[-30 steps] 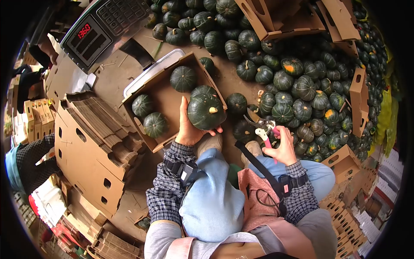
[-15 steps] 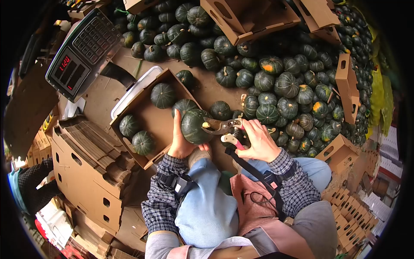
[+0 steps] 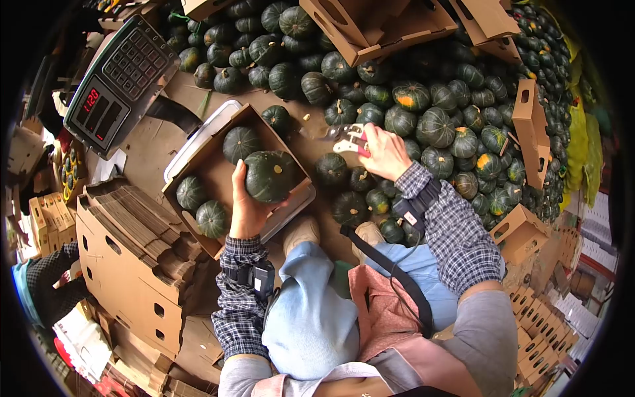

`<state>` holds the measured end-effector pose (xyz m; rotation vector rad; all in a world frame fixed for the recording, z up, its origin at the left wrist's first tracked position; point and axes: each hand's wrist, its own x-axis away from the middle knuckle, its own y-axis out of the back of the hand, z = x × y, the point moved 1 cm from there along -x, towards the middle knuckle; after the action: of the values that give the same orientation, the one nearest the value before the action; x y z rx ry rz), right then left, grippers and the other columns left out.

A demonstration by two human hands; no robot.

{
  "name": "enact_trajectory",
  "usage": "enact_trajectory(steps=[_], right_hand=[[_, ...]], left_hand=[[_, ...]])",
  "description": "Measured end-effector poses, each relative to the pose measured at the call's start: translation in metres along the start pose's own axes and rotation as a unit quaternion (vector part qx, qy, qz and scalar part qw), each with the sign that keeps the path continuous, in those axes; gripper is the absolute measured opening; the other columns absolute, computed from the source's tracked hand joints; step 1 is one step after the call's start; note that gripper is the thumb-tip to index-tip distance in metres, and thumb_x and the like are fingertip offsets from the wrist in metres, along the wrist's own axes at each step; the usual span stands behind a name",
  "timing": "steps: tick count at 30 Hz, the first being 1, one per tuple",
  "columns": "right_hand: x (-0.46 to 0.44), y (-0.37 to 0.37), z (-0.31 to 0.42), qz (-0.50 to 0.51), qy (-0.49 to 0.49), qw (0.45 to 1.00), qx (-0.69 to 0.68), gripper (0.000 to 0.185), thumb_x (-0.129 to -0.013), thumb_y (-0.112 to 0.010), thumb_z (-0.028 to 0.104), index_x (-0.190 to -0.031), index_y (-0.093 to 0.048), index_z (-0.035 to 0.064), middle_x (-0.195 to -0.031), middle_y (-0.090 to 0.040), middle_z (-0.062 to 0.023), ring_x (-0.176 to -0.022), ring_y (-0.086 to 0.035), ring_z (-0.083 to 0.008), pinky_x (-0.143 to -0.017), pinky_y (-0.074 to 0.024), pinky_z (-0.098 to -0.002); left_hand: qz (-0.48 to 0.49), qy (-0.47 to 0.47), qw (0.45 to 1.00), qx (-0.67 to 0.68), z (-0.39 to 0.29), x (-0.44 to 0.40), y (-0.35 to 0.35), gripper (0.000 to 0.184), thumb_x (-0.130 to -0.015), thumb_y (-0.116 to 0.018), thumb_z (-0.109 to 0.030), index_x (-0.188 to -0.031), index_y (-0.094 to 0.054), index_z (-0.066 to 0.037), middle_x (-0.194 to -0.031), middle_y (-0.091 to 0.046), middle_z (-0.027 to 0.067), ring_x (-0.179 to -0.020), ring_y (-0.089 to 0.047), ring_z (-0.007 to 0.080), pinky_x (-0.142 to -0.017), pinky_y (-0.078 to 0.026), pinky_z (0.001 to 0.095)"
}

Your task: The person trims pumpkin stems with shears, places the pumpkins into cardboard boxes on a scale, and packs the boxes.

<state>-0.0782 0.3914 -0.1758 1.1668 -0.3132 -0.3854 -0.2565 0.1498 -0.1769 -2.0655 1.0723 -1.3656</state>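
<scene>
My left hand [image 3: 248,205] is wrapped round a dark green pumpkin [image 3: 268,177], raised over the right side of an open cardboard box [image 3: 216,152]. Where its stem was, a pale cut spot shows. Several other pumpkins lie in the box, which sits on the white platform [image 3: 198,142] of a scale. My right hand [image 3: 385,151] grips pruning shears [image 3: 348,137] with pink and white handles, to the right of the box and apart from the held pumpkin. Just left of the blades is a small pale stem piece [image 3: 306,116]. The scale display [image 3: 90,100] reads 1120 in red.
A large heap of pumpkins [image 3: 436,128] covers the floor ahead and right. Cardboard boxes [image 3: 380,30] stand on the heap. Flattened cardboard [image 3: 126,271] is stacked at the left. Part of another person [image 3: 56,284] shows at the far left edge.
The held pumpkin has moved left over the box, and its stem has come off. The shears first closed in on the stem, then moved up and away. The display went from 1360 to 1120.
</scene>
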Motion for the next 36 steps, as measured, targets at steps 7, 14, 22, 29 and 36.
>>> enact_trajectory(steps=[7, 14, 22, 29, 36], right_hand=[[-0.052, -0.044, -0.040, -0.073, -0.404, 0.912, 0.014, 0.060, -0.072, -0.068, 0.035, -0.106, -0.039, -0.0044, -0.094, -0.062, -0.0267, -0.090, -0.060, -0.0423, -0.079, -0.0475, -0.0494], [-0.062, -0.067, -0.030, -0.132, -0.448, 0.881, 0.071, 0.057, -0.071, -0.072, 0.035, -0.104, -0.039, 0.0022, -0.099, -0.055, -0.0193, -0.092, -0.060, -0.0365, -0.076, -0.0500, -0.0469], [-0.054, -0.078, -0.019, -0.312, -0.348, 0.871, 0.155, 0.050, -0.068, -0.070, 0.030, -0.098, -0.042, 0.0017, -0.091, -0.056, -0.0157, -0.078, -0.059, -0.0368, -0.073, -0.0487, -0.0481], [-0.123, -0.093, 0.040, 0.011, -0.018, 0.908, -0.419, 0.041, -0.069, -0.071, 0.010, -0.100, -0.045, 0.0049, -0.101, -0.063, -0.0065, -0.090, -0.059, -0.0160, -0.080, -0.0454, -0.0303], [-0.167, -0.145, 0.050, 0.033, 0.023, 0.909, -0.414, 0.041, -0.067, -0.066, 0.002, -0.102, -0.046, 0.0057, -0.104, -0.065, -0.0075, -0.093, -0.061, -0.0187, -0.082, -0.0456, -0.0301]], left_hand=[[-0.298, -0.267, 0.494, -0.772, -0.030, 0.024, 0.015, 0.071, -0.053, -0.076, -0.022, -0.117, -0.048, -0.010, -0.111, -0.047, 0.0144, -0.102, -0.045, 0.0352, -0.087, -0.040, 0.0444], [-0.325, -0.347, 0.495, -0.727, -0.033, 0.000, 0.065, 0.066, -0.061, -0.074, -0.004, -0.121, -0.047, -0.008, -0.127, -0.044, 0.0172, -0.117, -0.042, 0.0366, -0.097, -0.037, 0.0438], [-0.316, -0.361, 0.566, -0.670, -0.043, 0.033, 0.042, 0.051, -0.072, -0.069, -0.001, -0.119, -0.052, -0.008, -0.125, -0.046, 0.0179, -0.113, -0.048, 0.0364, -0.094, -0.042, 0.0388], [-0.303, -0.350, 0.596, -0.656, -0.036, 0.037, 0.038, 0.038, -0.074, -0.069, -0.008, -0.110, -0.057, -0.007, -0.103, -0.058, 0.0121, -0.098, -0.055, 0.0306, -0.088, -0.043, 0.0399], [-0.112, -0.387, 0.569, -0.717, -0.020, 0.031, 0.013, 0.025, -0.077, -0.067, -0.014, -0.100, -0.060, -0.008, -0.083, -0.061, 0.0086, -0.079, -0.060, 0.0251, -0.080, -0.047, 0.0368]])
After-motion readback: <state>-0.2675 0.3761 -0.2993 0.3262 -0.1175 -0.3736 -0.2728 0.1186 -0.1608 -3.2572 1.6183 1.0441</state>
